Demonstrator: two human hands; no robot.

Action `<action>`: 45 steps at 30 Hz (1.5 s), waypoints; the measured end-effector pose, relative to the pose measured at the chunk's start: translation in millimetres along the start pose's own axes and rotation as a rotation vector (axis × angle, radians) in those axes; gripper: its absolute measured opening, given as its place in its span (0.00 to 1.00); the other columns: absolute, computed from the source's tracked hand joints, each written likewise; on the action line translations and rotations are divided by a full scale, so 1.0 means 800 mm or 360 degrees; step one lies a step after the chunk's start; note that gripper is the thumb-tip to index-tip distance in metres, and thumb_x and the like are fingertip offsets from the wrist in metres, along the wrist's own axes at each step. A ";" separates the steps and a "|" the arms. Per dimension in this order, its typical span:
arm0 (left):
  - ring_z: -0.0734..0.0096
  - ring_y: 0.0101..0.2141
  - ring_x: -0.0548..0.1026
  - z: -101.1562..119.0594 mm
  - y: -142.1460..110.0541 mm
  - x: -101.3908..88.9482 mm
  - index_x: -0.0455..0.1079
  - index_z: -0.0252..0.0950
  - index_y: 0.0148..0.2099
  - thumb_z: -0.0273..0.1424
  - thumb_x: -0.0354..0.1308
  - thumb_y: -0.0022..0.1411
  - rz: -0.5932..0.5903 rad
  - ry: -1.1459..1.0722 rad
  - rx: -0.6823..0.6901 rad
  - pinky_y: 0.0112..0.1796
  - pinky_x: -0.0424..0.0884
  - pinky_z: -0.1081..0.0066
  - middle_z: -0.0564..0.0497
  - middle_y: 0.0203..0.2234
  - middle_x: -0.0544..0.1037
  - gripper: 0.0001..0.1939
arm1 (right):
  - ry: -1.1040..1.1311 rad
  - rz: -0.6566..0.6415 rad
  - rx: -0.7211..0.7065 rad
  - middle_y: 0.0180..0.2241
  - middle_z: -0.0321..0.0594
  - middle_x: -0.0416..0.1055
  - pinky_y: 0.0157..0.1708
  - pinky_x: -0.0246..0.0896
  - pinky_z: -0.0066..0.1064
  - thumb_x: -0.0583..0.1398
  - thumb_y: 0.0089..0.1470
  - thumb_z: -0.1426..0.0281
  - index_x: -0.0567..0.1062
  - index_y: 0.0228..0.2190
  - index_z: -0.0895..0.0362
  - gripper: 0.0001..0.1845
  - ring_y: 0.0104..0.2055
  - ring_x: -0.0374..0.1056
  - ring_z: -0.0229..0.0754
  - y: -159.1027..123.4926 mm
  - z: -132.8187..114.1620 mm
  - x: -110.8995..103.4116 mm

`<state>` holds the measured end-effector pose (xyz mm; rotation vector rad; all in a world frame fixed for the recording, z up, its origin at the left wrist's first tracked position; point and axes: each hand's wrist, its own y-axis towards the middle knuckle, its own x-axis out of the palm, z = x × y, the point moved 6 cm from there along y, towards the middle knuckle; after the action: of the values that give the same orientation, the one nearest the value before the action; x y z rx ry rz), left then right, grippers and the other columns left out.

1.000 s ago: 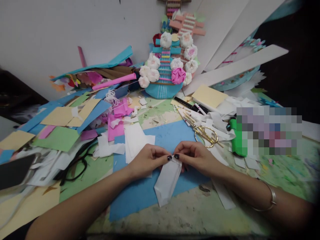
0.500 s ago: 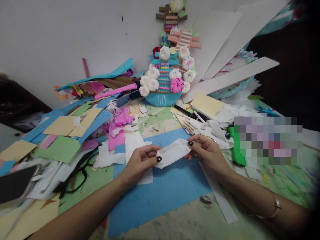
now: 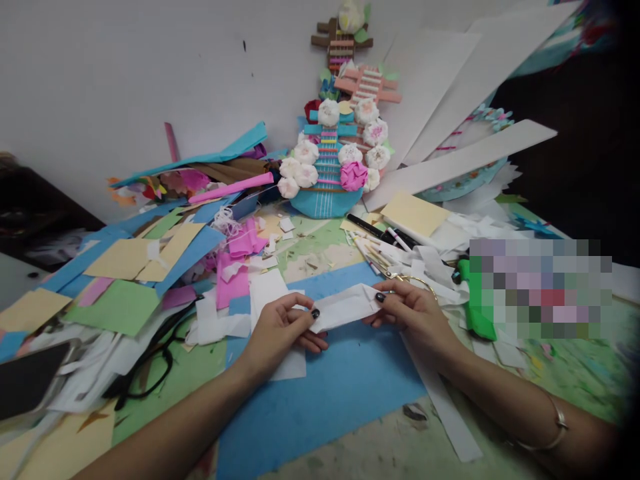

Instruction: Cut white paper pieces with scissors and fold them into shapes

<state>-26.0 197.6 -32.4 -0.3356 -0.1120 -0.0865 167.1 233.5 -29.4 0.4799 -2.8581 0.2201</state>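
Between my hands stretches a folded strip of white paper (image 3: 346, 308), held above a blue sheet (image 3: 320, 413). My left hand (image 3: 283, 327) pinches its left end between thumb and fingers, with the lower fingers spread beneath. At the other end, my right hand (image 3: 413, 310) grips the paper with the thumb on top and the fingers behind. White paper pieces (image 3: 267, 290) lie beside my left hand. Under my right wrist runs a long white strip (image 3: 445, 407). Gold-handled scissors (image 3: 427, 285) lie just behind my right hand, their blades mostly hidden.
A blue paper guitar (image 3: 327, 200) with paper flowers stands against the wall. Coloured paper (image 3: 115, 307), black-framed glasses (image 3: 150, 380) and a phone (image 3: 35, 380) lie at left. Pens (image 3: 367, 227), a green object (image 3: 473, 293) and paper scraps are at right.
The left end of the white paper has turned slightly, and the strip looks narrower and more level. My left lower fingers have extended below it. The view has shifted a little.
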 end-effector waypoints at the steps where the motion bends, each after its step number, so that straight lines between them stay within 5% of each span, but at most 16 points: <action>1: 0.65 0.20 0.78 0.001 0.000 -0.001 0.62 0.32 0.37 0.38 0.66 0.49 0.0009 0.0005 0.0034 0.19 0.73 0.76 0.50 0.18 0.77 0.20 | -0.0007 0.0007 0.0022 0.23 0.41 0.77 0.27 0.70 0.25 0.64 0.49 0.66 0.71 0.36 0.61 0.13 0.25 0.74 0.38 0.000 0.001 0.000; 11: 0.70 0.21 0.78 0.006 0.007 -0.015 0.67 0.30 0.39 0.34 0.66 0.51 0.0070 -0.0101 0.0232 0.21 0.73 0.80 0.50 0.18 0.78 0.17 | -0.0023 0.0010 0.0055 0.22 0.40 0.76 0.23 0.69 0.24 0.64 0.47 0.68 0.73 0.34 0.60 0.12 0.23 0.74 0.39 -0.001 0.003 -0.002; 27: 0.70 0.17 0.76 0.000 0.009 -0.010 0.72 0.30 0.40 0.30 0.66 0.49 -0.0109 -0.0235 0.0168 0.17 0.70 0.80 0.50 0.17 0.77 0.15 | -0.0103 -0.0023 -0.0024 0.16 0.33 0.71 0.17 0.61 0.21 0.65 0.44 0.69 0.75 0.32 0.61 0.11 0.17 0.68 0.33 0.000 0.001 -0.002; 45: 0.65 0.22 0.79 -0.004 0.007 -0.009 0.74 0.28 0.41 0.30 0.65 0.51 -0.0084 -0.0157 0.0109 0.21 0.73 0.77 0.47 0.20 0.79 0.15 | -0.0019 -0.0212 0.0110 0.21 0.40 0.76 0.18 0.62 0.23 0.59 0.46 0.72 0.77 0.37 0.59 0.13 0.17 0.69 0.35 -0.003 0.006 0.009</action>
<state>-32.7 201.9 -38.3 -0.2685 -0.2210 -0.1184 160.6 228.2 -32.2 0.6849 -2.8236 0.2933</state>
